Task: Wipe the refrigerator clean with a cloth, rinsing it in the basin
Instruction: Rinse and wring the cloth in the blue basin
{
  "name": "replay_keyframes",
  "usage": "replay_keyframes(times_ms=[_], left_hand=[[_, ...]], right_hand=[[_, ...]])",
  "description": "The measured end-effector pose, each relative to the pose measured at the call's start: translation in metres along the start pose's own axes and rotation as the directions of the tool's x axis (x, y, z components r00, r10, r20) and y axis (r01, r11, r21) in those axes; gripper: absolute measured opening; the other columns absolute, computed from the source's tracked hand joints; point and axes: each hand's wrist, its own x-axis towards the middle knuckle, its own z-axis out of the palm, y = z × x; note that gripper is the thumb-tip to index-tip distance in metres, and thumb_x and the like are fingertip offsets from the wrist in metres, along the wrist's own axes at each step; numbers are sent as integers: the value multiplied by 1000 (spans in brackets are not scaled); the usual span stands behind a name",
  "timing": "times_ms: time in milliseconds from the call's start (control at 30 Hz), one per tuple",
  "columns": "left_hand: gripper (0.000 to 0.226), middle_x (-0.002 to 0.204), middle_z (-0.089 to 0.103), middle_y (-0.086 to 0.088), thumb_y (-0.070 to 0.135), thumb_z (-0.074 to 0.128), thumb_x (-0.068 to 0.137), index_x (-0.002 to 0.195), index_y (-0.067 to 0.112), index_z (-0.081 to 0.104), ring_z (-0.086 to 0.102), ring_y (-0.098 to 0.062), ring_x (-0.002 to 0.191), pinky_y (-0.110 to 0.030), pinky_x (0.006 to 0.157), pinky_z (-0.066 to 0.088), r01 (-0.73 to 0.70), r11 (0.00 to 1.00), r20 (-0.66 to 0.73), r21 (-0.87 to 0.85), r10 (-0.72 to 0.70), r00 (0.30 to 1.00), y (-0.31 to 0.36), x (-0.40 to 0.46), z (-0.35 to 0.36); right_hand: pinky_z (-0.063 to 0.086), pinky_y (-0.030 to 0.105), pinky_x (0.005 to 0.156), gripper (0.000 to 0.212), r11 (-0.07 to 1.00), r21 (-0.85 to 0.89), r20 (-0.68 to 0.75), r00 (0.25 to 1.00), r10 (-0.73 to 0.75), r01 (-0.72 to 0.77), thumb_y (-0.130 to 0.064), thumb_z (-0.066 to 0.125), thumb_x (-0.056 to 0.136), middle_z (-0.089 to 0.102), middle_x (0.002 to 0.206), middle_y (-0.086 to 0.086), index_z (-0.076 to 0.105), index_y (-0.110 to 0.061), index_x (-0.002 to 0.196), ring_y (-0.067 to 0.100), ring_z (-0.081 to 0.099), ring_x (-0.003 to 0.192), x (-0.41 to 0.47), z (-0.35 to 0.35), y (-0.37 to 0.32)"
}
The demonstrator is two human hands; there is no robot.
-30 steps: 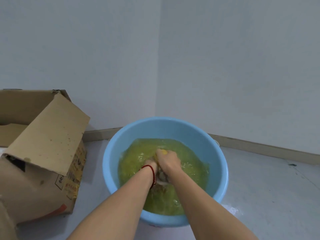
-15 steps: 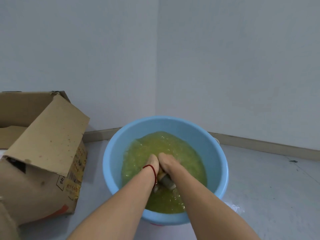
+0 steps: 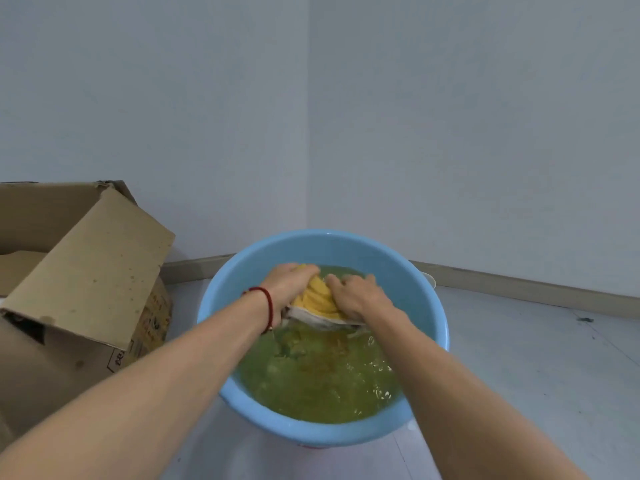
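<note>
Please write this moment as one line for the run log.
phase: rinsing | left hand: grips cloth | right hand: grips cloth | cloth: bunched, above greenish water | basin: blue, on floor | refrigerator: not in view

Two bare forearms, without sleeves, extend over the blue basin point(image 3: 221, 306); a thin red string bracelet point(image 3: 266, 308) circles the wrist of the left hand point(image 3: 289, 284), while the right hand point(image 3: 360, 296) wears nothing.
</note>
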Motion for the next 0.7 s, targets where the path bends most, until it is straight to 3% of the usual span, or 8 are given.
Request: replay_keyframes(times_ms=[67, 167, 233, 300, 400, 533, 633, 700], left_hand=[[12, 75, 63, -9, 30, 65, 93, 88, 19, 66, 59, -24, 62, -30, 55, 48, -90, 996, 88, -19, 91, 992, 28, -7, -8], [12, 84, 67, -17, 20, 66, 97, 88, 12, 65, 65, -27, 68, -33, 65, 57, -167, 981, 182, -102, 183, 966, 68, -18, -8], [11, 83, 64, -18, 19, 66, 98, 95, 9, 63, 66, -23, 60, -26, 52, 56, -183, 981, 221, -69, 194, 956, 84, -25, -5], [11, 75, 60, -16, 16, 63, 100, 94, 7, 59, 64, -19, 48, -22, 42, 51, -171, 982, 234, -75, 184, 955, 95, -34, -5], [15, 80, 60, -15, 17, 61, 100, 87, 8, 60, 69, -23, 60, -30, 54, 60, -75, 982, 281, -176, 123, 952, 97, -41, -14], [17, 76, 68, -14, 4, 50, 98, 86, 4, 63, 70, -22, 58, -28, 48, 57, 21, 942, 218, -334, 56, 974, 73, -41, -48], [29, 91, 71, -16, -10, 48, 80, 102, -4, 64, 72, -24, 69, -36, 60, 62, 130, 951, 279, -282, -48, 959, 32, -39, -62], [44, 104, 73, -14, -17, 51, 81, 120, -2, 63, 74, -24, 87, -41, 79, 62, 124, 988, 417, -97, -73, 906, 9, -42, -57]], right_hand=[[41, 57, 107, 49, 996, 75, 9, 999, -53, 52, -58, 18, 94, 53, 135, 15, 59, -41, 116, 38, 47, 128, -5, -20, 13], [44, 44, 108, 57, 951, 243, -52, 981, -184, 192, -46, 40, 90, 48, 146, 2, 45, -46, 146, 28, 42, 141, -26, -46, 23], [53, 32, 99, 69, 761, 572, 43, 916, -399, 305, -20, 61, 85, 53, 141, -2, 42, -39, 149, 19, 51, 135, -44, -53, 15], [56, 34, 100, 80, 648, 674, 74, 839, -538, 356, -14, 74, 82, 60, 137, -1, 37, -32, 151, 14, 60, 126, -45, -44, 9], [60, 48, 96, 72, 665, 654, -33, 891, -452, 361, -26, 85, 78, 70, 121, 1, 44, -27, 137, 17, 71, 109, -38, -25, -5], [64, 54, 76, 35, 698, 617, -135, 922, -362, 364, -8, 69, 82, 75, 96, 14, 61, -17, 115, 30, 76, 84, -31, -33, -10], [65, 45, 71, 31, 697, 618, -158, 927, -341, 362, -3, 68, 85, 74, 87, 19, 66, -11, 116, 28, 73, 74, -28, -54, -10], [61, 33, 64, 31, 667, 674, -89, 932, -351, 316, -2, 67, 89, 72, 85, 16, 65, -6, 120, 22, 70, 72, -28, -69, -13]])
